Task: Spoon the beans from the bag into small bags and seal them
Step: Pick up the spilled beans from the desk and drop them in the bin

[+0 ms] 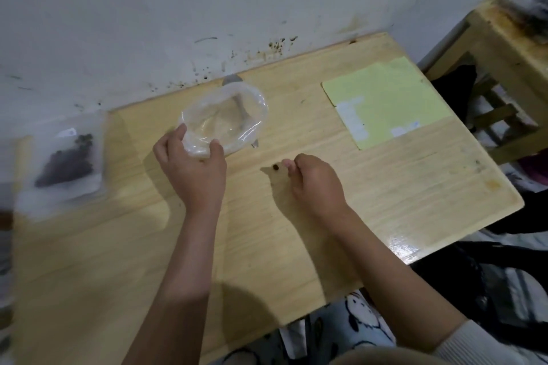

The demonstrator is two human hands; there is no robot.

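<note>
My left hand [192,166] grips the near rim of a clear plastic bag [228,118] that stands open on the wooden table [267,246]; I see no beans inside it. A metal spoon [241,104] lies under or behind the bag, its bowl toward the wall. A single dark bean [275,167] lies on the table. My right hand [311,181] hovers beside it with curled fingers, thumb tip almost at the bean. A small sealed bag of dark beans [68,160] lies at the table's left, blurred.
A yellow-green card [385,98] with white labels lies at the table's right back. A white stained wall [178,24] runs along the far edge. A wooden stool [504,53] with a dark bag on top stands to the right. My patterned lap is below the near edge.
</note>
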